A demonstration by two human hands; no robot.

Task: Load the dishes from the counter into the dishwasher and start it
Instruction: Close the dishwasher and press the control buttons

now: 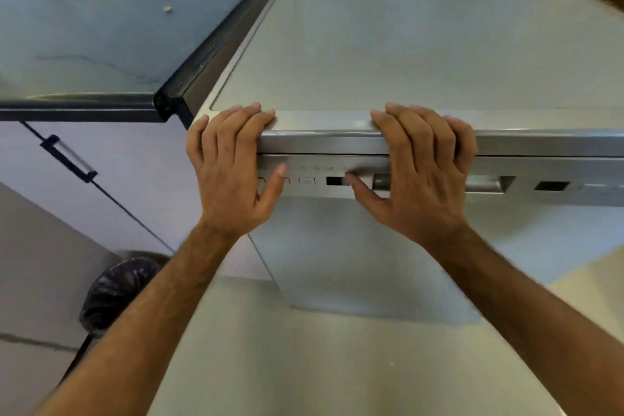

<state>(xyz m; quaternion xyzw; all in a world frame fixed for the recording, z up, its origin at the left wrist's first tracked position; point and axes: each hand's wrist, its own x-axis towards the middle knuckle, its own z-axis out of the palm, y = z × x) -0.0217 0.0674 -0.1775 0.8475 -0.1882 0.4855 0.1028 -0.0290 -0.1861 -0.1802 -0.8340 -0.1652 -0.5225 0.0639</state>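
Observation:
A stainless dishwasher fills the view, with its flat top (405, 44) and its door (354, 263) closed. My left hand (229, 172) rests on the top's front left corner, fingers laid over the edge and thumb against the control panel (547, 186). My right hand (418, 172) lies the same way nearer the middle. It covers the left part of the recessed door handle (486, 184), and its thumb touches the panel by a small dark window. No dishes are in view.
A marble counter (101, 44) with a dark rim adjoins the dishwasher on the left. A pale cabinet door with a black-ended handle (69, 159) sits below it. A bin lined with a purple bag (114, 290) stands on the floor at the lower left.

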